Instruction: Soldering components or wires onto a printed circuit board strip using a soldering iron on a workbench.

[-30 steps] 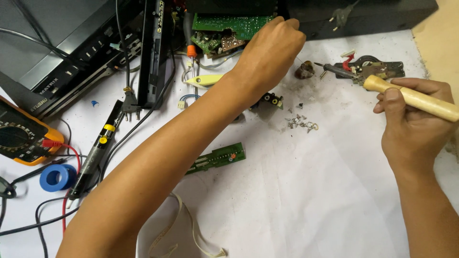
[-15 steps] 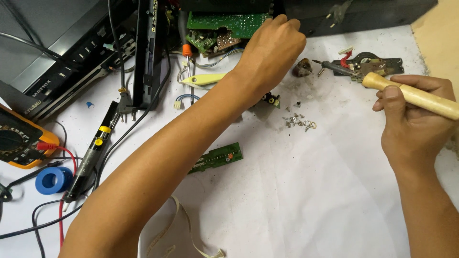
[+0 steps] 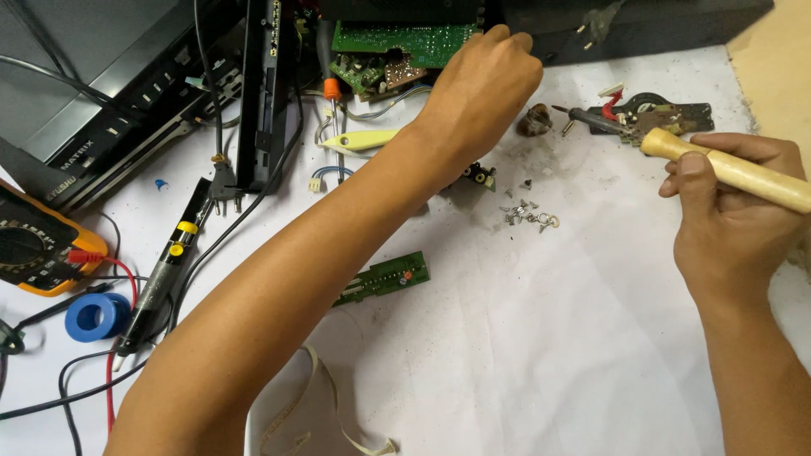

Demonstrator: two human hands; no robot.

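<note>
**benchfiddler:** Soldering iron [image 3: 726, 171] sits in my right hand [image 3: 731, 224], fingers clenched round the pale wooden handle, over the right side of the white sheet [image 3: 549, 338]. Its long axis runs nearly level across the table, handle end toward the right edge, dark metal tip [image 3: 591, 118] pointing left and a little away from me, just beside the black bracket [image 3: 667, 114].

**solderjoe:** And your other hand?

**benchfiddler:** Left hand [image 3: 481, 84] is stretched up to the green circuit board [image 3: 405, 38] at the top, fingers curled onto its edge. Can't tell whether they're actually pinching anything, my knuckles hide it.

**solderjoe:** So which way is the board from the tip?

**benchfiddler:** Up and to the left, roughly where the tip already points. Left hand is touching it; the right is well apart, with the little pile of screws [image 3: 528, 215] between them.
</note>
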